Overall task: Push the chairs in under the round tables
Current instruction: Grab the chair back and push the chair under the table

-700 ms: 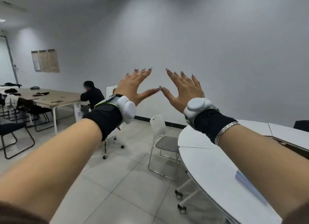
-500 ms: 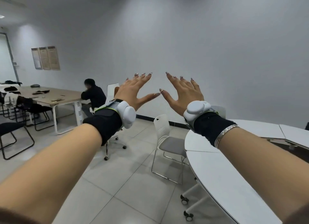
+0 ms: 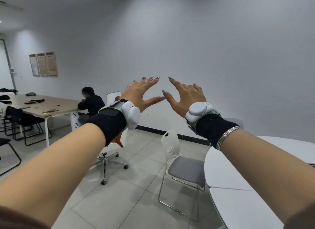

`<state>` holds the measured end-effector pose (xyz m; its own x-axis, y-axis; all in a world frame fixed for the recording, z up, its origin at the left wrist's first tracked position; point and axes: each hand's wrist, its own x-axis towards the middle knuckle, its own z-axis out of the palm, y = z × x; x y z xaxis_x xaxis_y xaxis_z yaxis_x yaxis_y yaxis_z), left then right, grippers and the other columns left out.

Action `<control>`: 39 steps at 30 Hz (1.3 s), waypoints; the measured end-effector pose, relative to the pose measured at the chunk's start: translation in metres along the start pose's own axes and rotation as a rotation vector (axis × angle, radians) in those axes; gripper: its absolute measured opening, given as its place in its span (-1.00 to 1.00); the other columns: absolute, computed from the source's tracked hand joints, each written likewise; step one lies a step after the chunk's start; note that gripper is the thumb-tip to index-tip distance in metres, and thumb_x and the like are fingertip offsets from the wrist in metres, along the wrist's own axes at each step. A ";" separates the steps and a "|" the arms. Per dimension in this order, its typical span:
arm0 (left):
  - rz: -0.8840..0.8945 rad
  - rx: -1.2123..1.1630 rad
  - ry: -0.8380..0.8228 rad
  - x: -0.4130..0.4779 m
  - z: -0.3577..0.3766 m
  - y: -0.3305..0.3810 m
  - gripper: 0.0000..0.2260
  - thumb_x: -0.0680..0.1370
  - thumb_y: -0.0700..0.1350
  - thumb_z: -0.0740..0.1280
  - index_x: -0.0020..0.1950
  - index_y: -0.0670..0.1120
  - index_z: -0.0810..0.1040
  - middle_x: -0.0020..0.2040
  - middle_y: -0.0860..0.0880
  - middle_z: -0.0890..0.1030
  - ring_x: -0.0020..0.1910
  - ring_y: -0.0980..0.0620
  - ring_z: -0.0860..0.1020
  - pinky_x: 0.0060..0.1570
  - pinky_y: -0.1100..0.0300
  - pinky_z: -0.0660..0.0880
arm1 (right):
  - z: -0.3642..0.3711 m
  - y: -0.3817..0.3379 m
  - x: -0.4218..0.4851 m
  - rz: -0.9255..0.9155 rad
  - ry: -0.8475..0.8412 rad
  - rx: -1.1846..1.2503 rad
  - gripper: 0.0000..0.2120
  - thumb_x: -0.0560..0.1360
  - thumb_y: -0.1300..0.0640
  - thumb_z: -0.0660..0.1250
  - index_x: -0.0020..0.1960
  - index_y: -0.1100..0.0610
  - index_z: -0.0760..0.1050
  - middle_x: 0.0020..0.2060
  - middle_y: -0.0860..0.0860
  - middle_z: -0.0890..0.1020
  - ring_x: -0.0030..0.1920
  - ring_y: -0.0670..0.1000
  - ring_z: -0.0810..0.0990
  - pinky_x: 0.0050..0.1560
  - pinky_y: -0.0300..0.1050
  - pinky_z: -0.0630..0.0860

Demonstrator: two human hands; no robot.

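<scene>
Grey wall ahead; left hand [image 3: 138, 94] and right hand [image 3: 185, 96] both spread wide, empty, thumbs touching. Below them, one white chair [image 3: 180, 162] beside one round table [image 3: 238, 203].

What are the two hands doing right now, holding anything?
Left hand: open, fingers spread, holding nothing.
Right hand: open, fingers spread, holding nothing.

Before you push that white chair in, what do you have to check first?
1. Left hand free: ok, open and holding nothing.
2. Right hand free: ok, open too.
3. Hands on the white chair: not ok, both are up in the air.
4. Chair faces the round table: ok, seat toward it.
5. Room under the table: cannot tell, hidden.
6. Floor by the chair clear: ok.
</scene>
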<state>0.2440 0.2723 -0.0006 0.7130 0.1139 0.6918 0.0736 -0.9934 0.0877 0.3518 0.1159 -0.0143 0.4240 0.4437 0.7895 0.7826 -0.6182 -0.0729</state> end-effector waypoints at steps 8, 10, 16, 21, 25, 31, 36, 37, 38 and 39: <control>0.027 -0.042 -0.017 0.092 0.086 -0.118 -0.32 0.47 0.30 0.24 0.52 0.15 0.11 0.54 0.08 0.21 0.55 0.06 0.12 0.51 0.07 -0.03 | 0.138 0.010 0.093 0.027 -0.054 -0.031 -0.46 0.58 -0.26 0.04 0.51 -0.12 0.19 0.22 0.00 0.61 0.28 0.06 0.50 0.47 -0.01 0.13; 0.054 -0.045 -0.024 0.113 0.110 -0.151 -0.32 0.48 0.29 0.25 0.53 0.14 0.12 0.54 0.08 0.21 0.55 0.06 0.12 0.51 0.07 -0.03 | 0.177 0.010 0.115 0.045 -0.057 -0.045 -0.46 0.57 -0.27 0.03 0.51 -0.13 0.19 0.22 0.00 0.61 0.28 0.06 0.51 0.47 -0.01 0.13; 0.116 -0.058 -0.086 0.175 0.174 -0.247 -0.36 0.49 0.26 0.26 0.51 0.13 0.17 0.54 0.07 0.20 0.55 0.09 0.10 0.51 0.09 -0.03 | 0.278 0.004 0.174 0.126 -0.072 -0.079 -0.45 0.57 -0.28 0.01 0.50 -0.12 0.20 0.25 -0.02 0.59 0.30 0.05 0.49 0.48 0.00 0.12; 0.218 -0.099 -0.144 0.244 0.225 -0.326 -0.36 0.48 0.25 0.27 0.51 0.12 0.20 0.54 0.07 0.21 0.55 0.10 0.10 0.53 0.10 -0.04 | 0.359 -0.001 0.235 0.219 -0.068 -0.096 -0.46 0.58 -0.27 0.01 0.50 -0.12 0.21 0.25 -0.02 0.59 0.30 0.05 0.49 0.48 0.01 0.11; 0.296 -0.132 -0.143 0.291 0.264 -0.369 -0.36 0.48 0.23 0.30 0.51 0.09 0.22 0.54 0.05 0.23 0.54 0.08 0.12 0.54 0.08 -0.02 | 0.413 0.006 0.271 0.261 -0.064 -0.123 -0.47 0.58 -0.27 0.01 0.49 -0.12 0.23 0.25 -0.01 0.59 0.31 0.04 0.49 0.47 0.00 0.11; 0.383 -0.217 -0.147 0.371 0.351 -0.421 -0.38 0.49 0.19 0.32 0.50 0.06 0.25 0.52 0.04 0.26 0.54 0.07 0.13 0.54 0.07 -0.02 | 0.501 0.050 0.330 0.328 -0.068 -0.202 -0.45 0.57 -0.29 0.00 0.49 -0.12 0.23 0.24 -0.02 0.60 0.30 0.03 0.50 0.47 0.02 0.13; 0.432 -0.263 -0.173 0.429 0.427 -0.450 -0.38 0.48 0.19 0.33 0.49 0.06 0.26 0.52 0.03 0.27 0.54 0.06 0.14 0.54 0.07 -0.02 | 0.568 0.098 0.368 0.375 -0.107 -0.235 -0.45 0.56 -0.30 -0.01 0.50 -0.13 0.22 0.27 -0.02 0.58 0.33 0.03 0.48 0.47 0.03 0.11; 0.444 -0.266 -0.187 0.441 0.442 -0.455 -0.37 0.48 0.20 0.33 0.49 0.06 0.25 0.52 0.03 0.27 0.54 0.06 0.14 0.53 0.07 -0.02 | 0.582 0.109 0.375 0.390 -0.121 -0.233 -0.44 0.56 -0.31 -0.01 0.50 -0.13 0.21 0.28 -0.03 0.57 0.33 0.03 0.47 0.47 0.03 0.11; 0.456 -0.269 -0.199 0.454 0.457 -0.460 -0.37 0.47 0.21 0.32 0.49 0.07 0.25 0.52 0.04 0.26 0.54 0.07 0.13 0.53 0.08 -0.02 | 0.595 0.120 0.384 0.407 -0.134 -0.234 -0.44 0.56 -0.31 -0.02 0.50 -0.14 0.20 0.29 -0.03 0.56 0.34 0.02 0.47 0.47 0.03 0.11; 0.466 -0.276 -0.207 0.466 0.470 -0.465 -0.36 0.47 0.21 0.32 0.49 0.07 0.25 0.52 0.04 0.26 0.54 0.07 0.13 0.53 0.08 -0.02 | 0.607 0.130 0.392 0.423 -0.144 -0.238 -0.43 0.55 -0.32 -0.03 0.50 -0.14 0.20 0.30 -0.03 0.56 0.34 0.02 0.47 0.47 0.04 0.11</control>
<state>0.8695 0.7817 -0.0557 0.7503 -0.3672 0.5498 -0.4454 -0.8953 0.0099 0.8963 0.6037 -0.0840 0.7530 0.1969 0.6278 0.4101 -0.8866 -0.2138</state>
